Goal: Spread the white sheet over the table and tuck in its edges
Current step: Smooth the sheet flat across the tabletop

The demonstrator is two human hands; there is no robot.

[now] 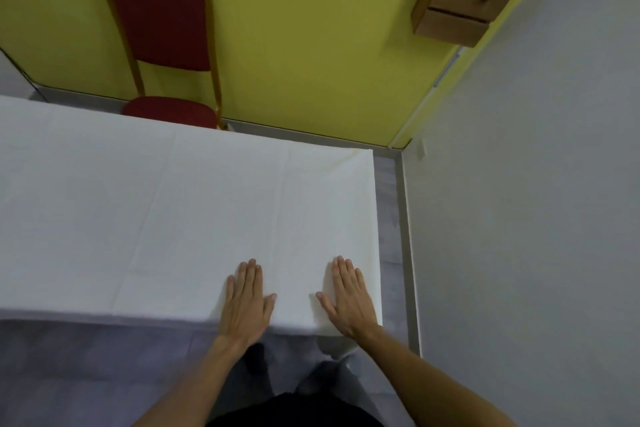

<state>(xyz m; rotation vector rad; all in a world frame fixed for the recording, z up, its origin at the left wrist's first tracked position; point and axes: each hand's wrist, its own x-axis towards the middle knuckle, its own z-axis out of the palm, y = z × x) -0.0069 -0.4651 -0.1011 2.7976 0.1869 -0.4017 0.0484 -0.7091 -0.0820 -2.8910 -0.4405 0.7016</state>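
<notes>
The white sheet [180, 204] lies flat over the table, covering its whole top, with faint fold creases running across it. Its near edge hangs a little over the front side and a small corner droops at the front right. My left hand [246, 300] rests palm down on the sheet near the front edge, fingers together and stretched out. My right hand [348, 298] lies flat the same way close to the table's right front corner. Neither hand holds anything.
A red padded chair [162, 45] with a gold frame stands behind the table against the yellow wall. A wooden drawer unit [467, 0] is mounted at the upper right. A grey wall runs close along the table's right side, leaving a narrow strip of floor [389, 218].
</notes>
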